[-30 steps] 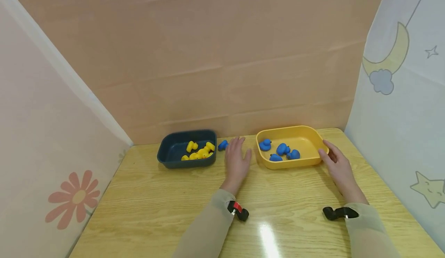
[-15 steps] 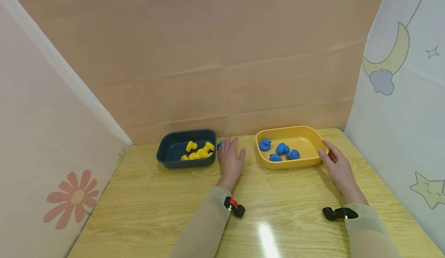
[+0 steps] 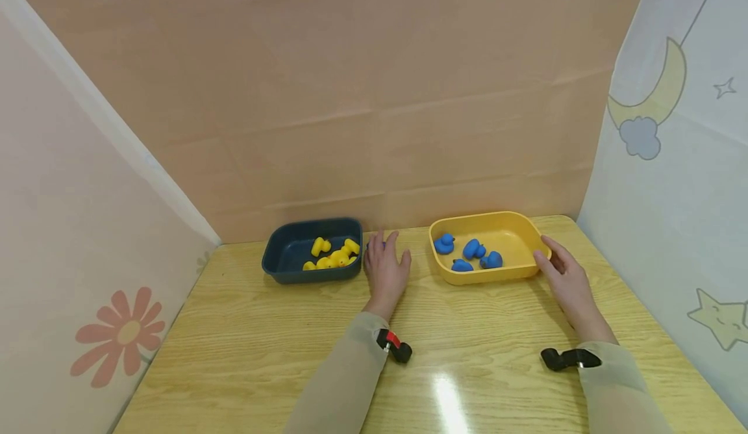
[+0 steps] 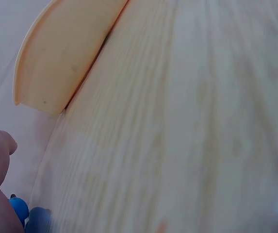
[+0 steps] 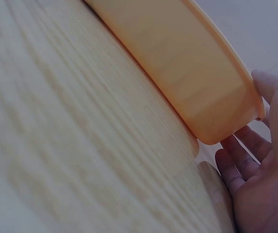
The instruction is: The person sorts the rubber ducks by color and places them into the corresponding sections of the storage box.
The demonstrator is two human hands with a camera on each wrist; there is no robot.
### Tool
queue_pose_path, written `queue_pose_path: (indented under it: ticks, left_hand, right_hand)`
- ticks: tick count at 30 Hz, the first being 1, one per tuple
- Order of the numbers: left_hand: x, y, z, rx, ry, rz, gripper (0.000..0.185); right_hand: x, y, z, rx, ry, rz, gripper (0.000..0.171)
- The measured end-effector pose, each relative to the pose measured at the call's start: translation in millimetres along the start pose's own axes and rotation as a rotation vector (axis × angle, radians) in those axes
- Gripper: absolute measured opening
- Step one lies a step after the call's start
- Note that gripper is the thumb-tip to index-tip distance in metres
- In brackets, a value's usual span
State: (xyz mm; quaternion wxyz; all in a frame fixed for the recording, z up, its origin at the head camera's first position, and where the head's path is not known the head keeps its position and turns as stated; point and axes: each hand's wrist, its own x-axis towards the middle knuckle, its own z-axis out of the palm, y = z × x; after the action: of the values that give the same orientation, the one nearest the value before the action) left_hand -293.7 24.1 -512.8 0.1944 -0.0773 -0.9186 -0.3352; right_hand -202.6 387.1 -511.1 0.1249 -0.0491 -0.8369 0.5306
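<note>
the left hand (image 3: 387,270) lies palm down on the table (image 3: 263,343), fingers spread and nearly straight, in the gap between the two trays. just past its fingertips and under them sits a small blue duck (image 4: 20,209), mostly hidden in the head view; in the left wrist view it shows right against the hand, but whether the grip has closed on it cannot be told, and the fingers look loose rather than pinched. just to the left of that hand is the dark blue tray (image 3: 280,262), with a cluster of yellow ducks (image 3: 333,257) inside it near its right wall. to the right of the hand, a little apart, is the yellow tray (image 3: 526,236), holding four blue ducks (image 3: 473,250) in its left half. the right hand (image 3: 567,281) rests on the table at the right end of the yellow tray, its fingers relaxed and open, the thumb and fingertips touching the tray's outer wall and rim without curling round it. both sleeves (image 3: 345,388) are beige, each with a black camera mount at the wrist.
</note>
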Motion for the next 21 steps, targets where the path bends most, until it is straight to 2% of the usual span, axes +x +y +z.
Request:
queue_pose_path:
  ticks: [13,21]
  left_hand:
    - [-4.9,9.4,0.7,-0.030,-0.041,0.059,0.051]
    - [-8.8,16.3,-0.2,-0.080,-0.033,0.096,0.047]
  right_hand:
    - [-1,-1,0,-0.013,0.002,0.010,0.075]
    - [-2,-4,0,-0.005,-0.004,0.018,0.075]
